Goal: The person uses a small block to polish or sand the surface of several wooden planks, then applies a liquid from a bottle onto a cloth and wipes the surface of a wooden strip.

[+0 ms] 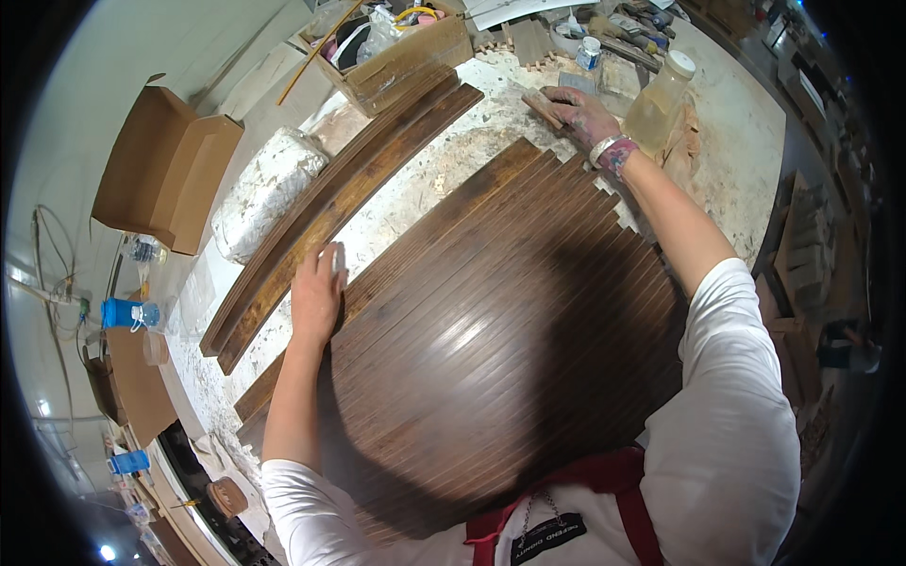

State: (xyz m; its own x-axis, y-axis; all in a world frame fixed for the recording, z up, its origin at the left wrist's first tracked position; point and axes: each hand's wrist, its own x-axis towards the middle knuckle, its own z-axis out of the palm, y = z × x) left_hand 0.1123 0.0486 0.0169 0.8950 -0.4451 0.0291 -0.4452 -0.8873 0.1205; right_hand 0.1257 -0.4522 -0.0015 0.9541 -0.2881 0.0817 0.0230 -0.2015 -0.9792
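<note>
Dark brown wooden strips (pixel 472 311) lie side by side in a wide panel before me, their right ends stepped. My left hand (pixel 317 294) is at the panel's left edge, fingers stretched forward; a pale patch by its fingertips is too small to make out. Beside that hand, two long brown wooden mouldings (pixel 349 193) lie apart from the panel. Beyond the panel's far right end, my right hand (pixel 583 115), stained with reddish and pale smears, is closed on a small flat brownish piece (pixel 542 108). Its exact kind is unclear.
A cardboard box (pixel 406 80) full of odds and ends stands at the far edge, near a plastic-wrapped bundle (pixel 269 193). An open carton (pixel 170 170) is at left. Right of my right hand stands a bottle of yellowish liquid (pixel 661 102); brushes (pixel 642 36) lie behind.
</note>
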